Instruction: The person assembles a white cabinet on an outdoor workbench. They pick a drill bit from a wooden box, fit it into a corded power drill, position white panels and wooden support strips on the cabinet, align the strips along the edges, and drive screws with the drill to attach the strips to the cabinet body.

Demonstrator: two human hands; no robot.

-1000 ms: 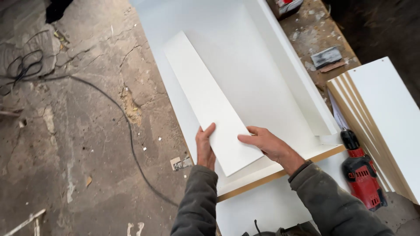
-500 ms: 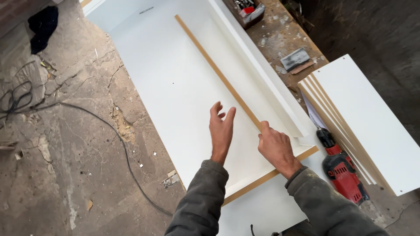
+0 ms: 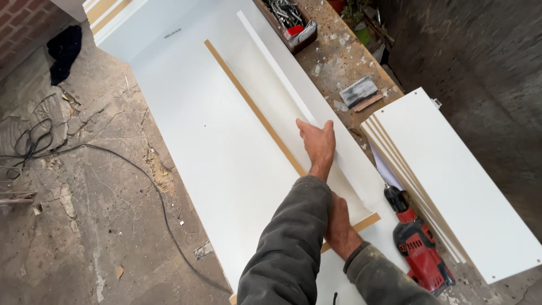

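Note:
A long narrow white board [image 3: 282,107] with a raw brown edge [image 3: 254,107] stands tilted on a big white panel [image 3: 197,141] lying on the floor, close to that panel's raised right side wall [image 3: 293,85]. My left hand [image 3: 316,141] reaches forward and grips the board partway along, fingers over its white face. My right hand [image 3: 340,226] holds the board's near end, partly hidden under my left sleeve.
A red cordless drill [image 3: 420,254] lies at the right beside a stack of white panels [image 3: 451,181]. A sanding block [image 3: 358,90] and a box of screws [image 3: 285,17] sit beyond. A black cable [image 3: 141,175] crosses the concrete floor at left.
The board went from lying flat to standing on its edge, then tipped toward the side wall. My left hand let go, then reached farther along and took hold again.

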